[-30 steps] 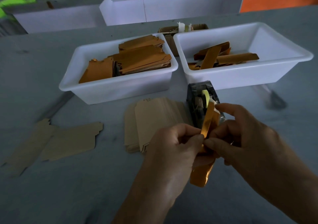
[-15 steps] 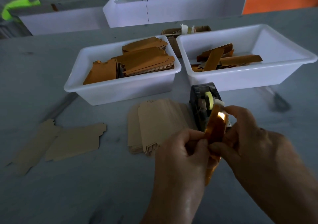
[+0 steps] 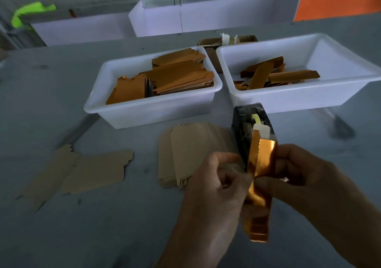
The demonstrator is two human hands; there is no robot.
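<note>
A long, shiny gold card piece, partly folded into a narrow box shape, stands nearly upright between my hands above the table. My left hand pinches its left edge with thumb and fingers curled. My right hand grips its right side, thumb pressed on the front fold. Just behind the piece sits a dark tape dispenser with a pale tape end sticking up. A stack of flat tan card blanks lies on the table to the left of my hands.
Two white plastic tubs stand behind: the left tub holds stacked gold flat blanks, the right tub holds several folded gold pieces. Two loose tan blanks lie at the left. A small cardboard box sits behind the tubs.
The gold piece has turned and opened wider, its shiny face now toward me. Both hands shifted their hold along it, and the view has moved slightly closer.
</note>
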